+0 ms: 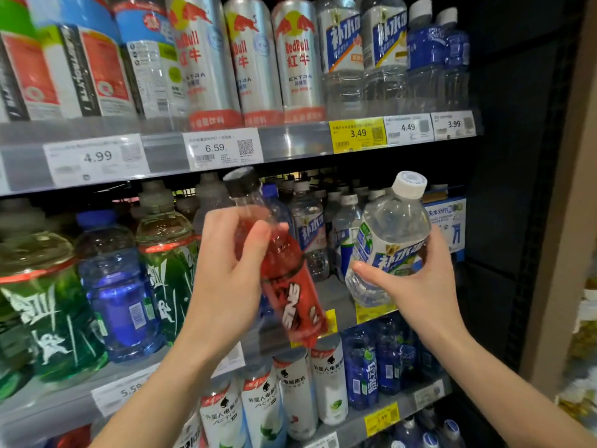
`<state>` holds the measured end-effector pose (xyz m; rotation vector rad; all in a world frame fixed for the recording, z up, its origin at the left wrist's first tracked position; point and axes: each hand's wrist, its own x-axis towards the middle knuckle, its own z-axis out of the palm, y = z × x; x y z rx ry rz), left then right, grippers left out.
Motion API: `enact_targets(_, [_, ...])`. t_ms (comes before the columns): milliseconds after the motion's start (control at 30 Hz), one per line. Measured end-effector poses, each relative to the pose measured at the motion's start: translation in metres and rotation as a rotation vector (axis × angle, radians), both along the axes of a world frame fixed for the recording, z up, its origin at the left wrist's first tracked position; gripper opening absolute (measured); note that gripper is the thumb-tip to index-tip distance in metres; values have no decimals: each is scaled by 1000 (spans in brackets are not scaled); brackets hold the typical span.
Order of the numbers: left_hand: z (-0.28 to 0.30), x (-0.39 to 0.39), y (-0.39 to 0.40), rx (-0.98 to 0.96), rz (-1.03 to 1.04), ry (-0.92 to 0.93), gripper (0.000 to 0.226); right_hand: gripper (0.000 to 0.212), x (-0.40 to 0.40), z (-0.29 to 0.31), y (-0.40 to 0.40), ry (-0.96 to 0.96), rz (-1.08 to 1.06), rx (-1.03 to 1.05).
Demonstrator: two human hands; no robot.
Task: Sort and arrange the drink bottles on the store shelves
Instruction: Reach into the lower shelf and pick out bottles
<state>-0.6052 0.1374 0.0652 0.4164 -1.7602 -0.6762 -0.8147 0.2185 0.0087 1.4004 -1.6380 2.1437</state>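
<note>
Drink bottles fill the store shelves (290,140), grouped by kind, presumably so each row matches its price tag. Taking the middle shelf as the landmark: tall silver cans (255,59) stand on the shelf above it, green bottles (48,302) and a blue bottle (119,286) stand at its left end. In front of that shelf, two bottles are held off it, probably pulled for re-sorting. The left hand (226,263) wraps its fingers round a red bottle (284,279) with a black cap, tilted. The right hand (416,279) grips a clear water bottle (387,240), near matching water bottles (310,234) standing on the shelf.
</note>
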Motion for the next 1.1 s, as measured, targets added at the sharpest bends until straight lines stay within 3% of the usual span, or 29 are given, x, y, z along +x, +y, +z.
enact_targets(133, [-18,25,-6,70,-9,-60,29,81,2,3,-22,-1,28,-17])
enact_targets(533, [-24,45,-9,234,-89,39,22,80,17,-5,-71,89,-95,183])
enact_targets(667, [-23,44,-11,268,-101,74,22,97,16,3,-79,17,-155,247])
enact_targets(800, [-24,44,-10,263,-102,56,23,89,23,1,-93,90,-255,315])
enact_targets(1100, [-16,52,-11,242,-120,46,24,98,32,-7,-89,2,-311,294])
